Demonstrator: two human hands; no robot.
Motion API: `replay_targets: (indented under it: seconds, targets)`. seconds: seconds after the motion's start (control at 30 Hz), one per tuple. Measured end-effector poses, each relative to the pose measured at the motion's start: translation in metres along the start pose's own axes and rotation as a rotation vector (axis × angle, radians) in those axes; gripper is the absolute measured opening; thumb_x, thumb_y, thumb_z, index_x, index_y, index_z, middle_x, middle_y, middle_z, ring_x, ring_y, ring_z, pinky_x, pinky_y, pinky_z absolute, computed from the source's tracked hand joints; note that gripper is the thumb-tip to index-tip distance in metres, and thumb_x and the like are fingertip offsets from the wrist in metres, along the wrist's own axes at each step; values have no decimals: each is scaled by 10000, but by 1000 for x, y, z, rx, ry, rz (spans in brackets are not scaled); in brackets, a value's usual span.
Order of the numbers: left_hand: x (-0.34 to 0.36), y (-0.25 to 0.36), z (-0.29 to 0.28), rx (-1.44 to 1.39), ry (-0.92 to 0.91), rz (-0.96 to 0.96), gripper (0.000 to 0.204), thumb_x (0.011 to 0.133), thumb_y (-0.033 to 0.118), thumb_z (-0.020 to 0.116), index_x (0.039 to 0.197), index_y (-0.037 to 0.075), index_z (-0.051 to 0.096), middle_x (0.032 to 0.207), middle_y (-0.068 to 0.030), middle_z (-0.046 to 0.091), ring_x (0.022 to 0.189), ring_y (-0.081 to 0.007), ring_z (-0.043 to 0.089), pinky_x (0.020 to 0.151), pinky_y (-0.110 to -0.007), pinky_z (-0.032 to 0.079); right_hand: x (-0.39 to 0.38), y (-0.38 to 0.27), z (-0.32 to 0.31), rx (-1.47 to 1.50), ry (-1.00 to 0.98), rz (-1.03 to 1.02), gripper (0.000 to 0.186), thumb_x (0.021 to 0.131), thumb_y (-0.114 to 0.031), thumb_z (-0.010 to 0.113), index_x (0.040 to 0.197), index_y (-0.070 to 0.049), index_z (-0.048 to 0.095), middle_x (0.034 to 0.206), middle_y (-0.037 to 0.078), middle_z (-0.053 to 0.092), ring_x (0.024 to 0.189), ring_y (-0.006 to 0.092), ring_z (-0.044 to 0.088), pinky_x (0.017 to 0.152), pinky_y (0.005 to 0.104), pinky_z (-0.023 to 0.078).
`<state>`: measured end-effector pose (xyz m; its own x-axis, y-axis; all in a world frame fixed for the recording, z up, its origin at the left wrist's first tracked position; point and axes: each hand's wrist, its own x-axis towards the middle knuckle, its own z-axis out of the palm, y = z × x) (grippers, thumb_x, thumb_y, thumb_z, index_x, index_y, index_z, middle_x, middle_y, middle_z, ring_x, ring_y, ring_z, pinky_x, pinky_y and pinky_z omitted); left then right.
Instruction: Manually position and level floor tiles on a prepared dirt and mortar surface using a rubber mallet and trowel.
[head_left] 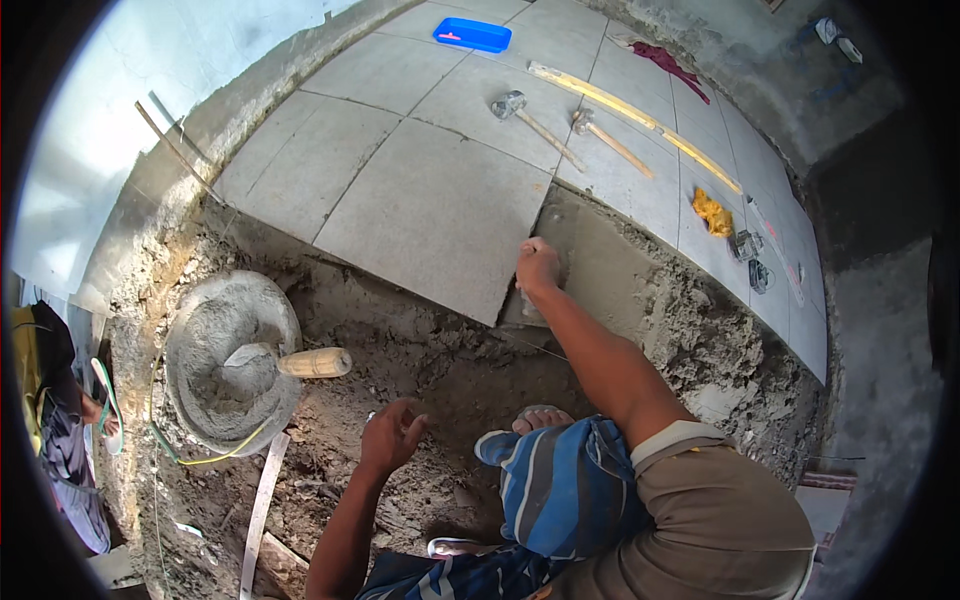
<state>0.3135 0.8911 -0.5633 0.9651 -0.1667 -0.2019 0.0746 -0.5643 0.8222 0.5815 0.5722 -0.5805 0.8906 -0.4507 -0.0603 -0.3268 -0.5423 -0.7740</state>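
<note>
Brown sleeve [725, 510] lower right; we hold right hand [538, 265] at tile [430, 215] edge, centre, grip unclear; left hand [393, 436] loose, fingers apart, perhaps for balance.

R hand [538, 265] is at edge of tile [430, 220], L hand [393, 434] nr trowel [314, 363].

Right arm [612, 365] far forward, right hand [538, 266] in a curl; left hand [392, 437] lower, loosely half-open
</note>
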Motion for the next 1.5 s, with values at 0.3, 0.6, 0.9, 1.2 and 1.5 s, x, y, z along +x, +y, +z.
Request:
replay_targets:
  seconds: [0.3,0.6,0.9,1.2,1.5]
  targets:
    - [-10,-11,0,84,19,-19,320,930,258,775,1139,29,699,848,-152,743,788,-305,741,730,-406,581,-8,5,-66,389,-52,58,233,1044,-134,511,1109,-10,697,729,97,659,479,200,629,426,383,510]
    - [-2,-12,10,19,-37,-132,370,945,291,778,1207,37,715,852,-144,759,792,-287,756,723,-389,587,49,23,-76,294,-177,59,247,1043,-162,513,1083,-14,708,726,98,653,482,225,639,438,391,524]
    - [11,4,-12,90,-69,-127,324,944,283,785,1153,44,722,832,-127,735,773,-244,729,741,-367,581,-1,88,-183,322,64,178,211,1068,-179,540,1120,-54,701,689,54,574,516,147,596,423,355,512]
    - [72,96,1,414,-354,89,353,902,314,794,1158,84,712,899,-128,779,804,-328,770,707,-453,604,-6,3,-40,306,3,-121,205,1052,-173,518,1102,-52,676,974,201,740,938,461,711,800,502,568]
    - [98,145,-10,233,-251,131,360,896,242,828,1185,69,701,925,-146,784,846,-315,785,709,-407,610,-6,53,-120,26,-49,-27,184,1037,-177,562,1102,-73,699,997,212,749,992,436,724,788,519,582]
